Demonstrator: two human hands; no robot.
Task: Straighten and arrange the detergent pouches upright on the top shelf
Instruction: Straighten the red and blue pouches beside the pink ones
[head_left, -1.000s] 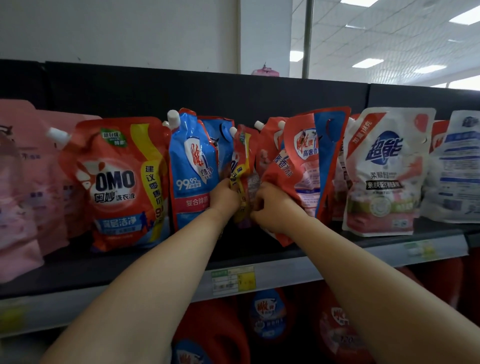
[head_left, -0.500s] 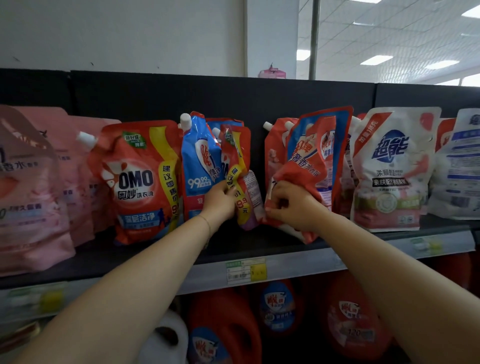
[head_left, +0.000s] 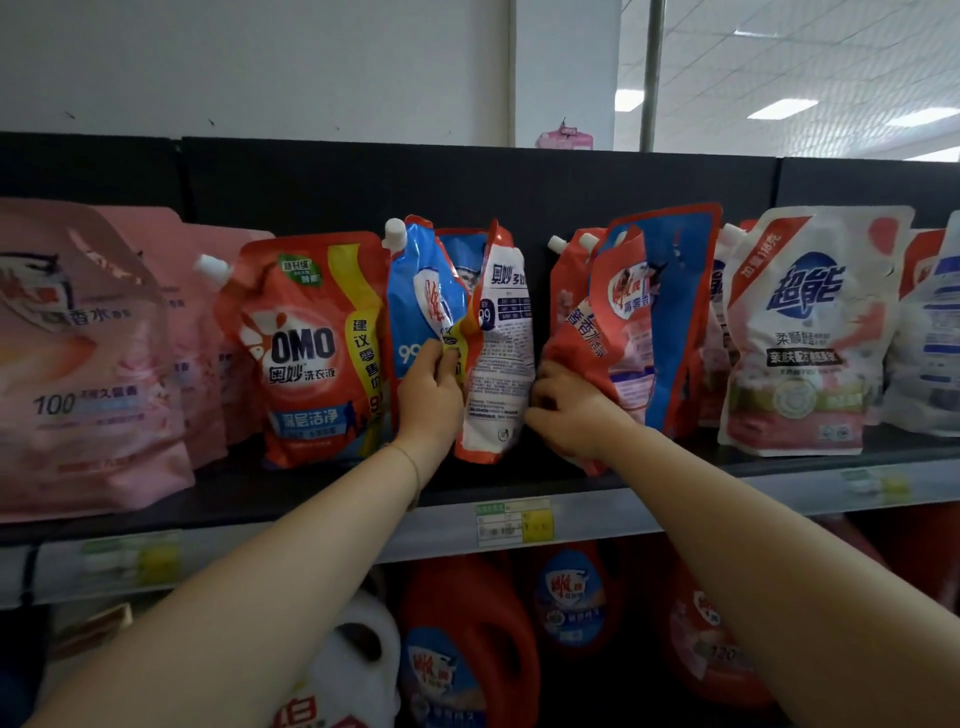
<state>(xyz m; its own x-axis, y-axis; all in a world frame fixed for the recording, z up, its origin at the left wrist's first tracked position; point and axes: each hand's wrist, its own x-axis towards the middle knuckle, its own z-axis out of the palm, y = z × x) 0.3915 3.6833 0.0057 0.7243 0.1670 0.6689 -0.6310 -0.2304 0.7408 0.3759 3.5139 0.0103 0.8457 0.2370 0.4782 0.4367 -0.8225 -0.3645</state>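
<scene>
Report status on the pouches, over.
Left hand grips white-backed pouch, turned back-out. Right hand grips red pouch, tilted. Blue pouch touches the white-backed one.

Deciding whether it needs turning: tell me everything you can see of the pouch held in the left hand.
The pouch is crumpled glossy film, red-edged, with a white back panel of small print facing out. It stands roughly upright but twisted on the top shelf, right of the blue pouch. The left hand pinches its left edge near a yellow patch. No spout shows.
</scene>
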